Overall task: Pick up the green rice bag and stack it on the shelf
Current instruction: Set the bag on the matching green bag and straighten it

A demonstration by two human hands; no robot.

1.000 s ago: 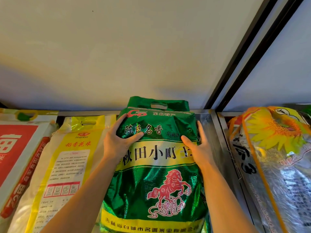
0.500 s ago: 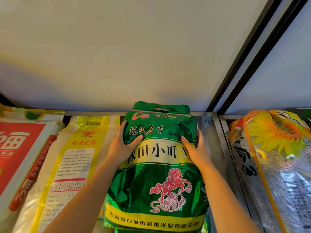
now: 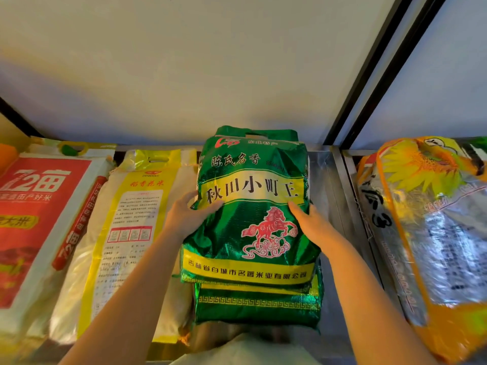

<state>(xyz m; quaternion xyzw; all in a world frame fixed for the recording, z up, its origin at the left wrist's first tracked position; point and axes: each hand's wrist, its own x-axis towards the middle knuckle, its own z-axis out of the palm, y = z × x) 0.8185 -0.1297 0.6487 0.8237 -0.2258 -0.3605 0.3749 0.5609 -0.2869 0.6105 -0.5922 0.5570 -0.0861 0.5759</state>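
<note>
The fingers of both hands are tucked out of sight behind the green rice bag [image 3: 251,206], which lies on a second green bag [image 3: 259,304] on the metal shelf [image 3: 326,180]. The left hand [image 3: 188,217] and right hand [image 3: 312,222] clasp its sides, thumbs on the front, both forearms reaching forward

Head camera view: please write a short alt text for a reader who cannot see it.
Two bare hands, left hand and right hand, grip the sides of a green rice bag lying on another green bag on a metal shelf, between a yellow rice bag and a sunflower-printed bag.
</note>
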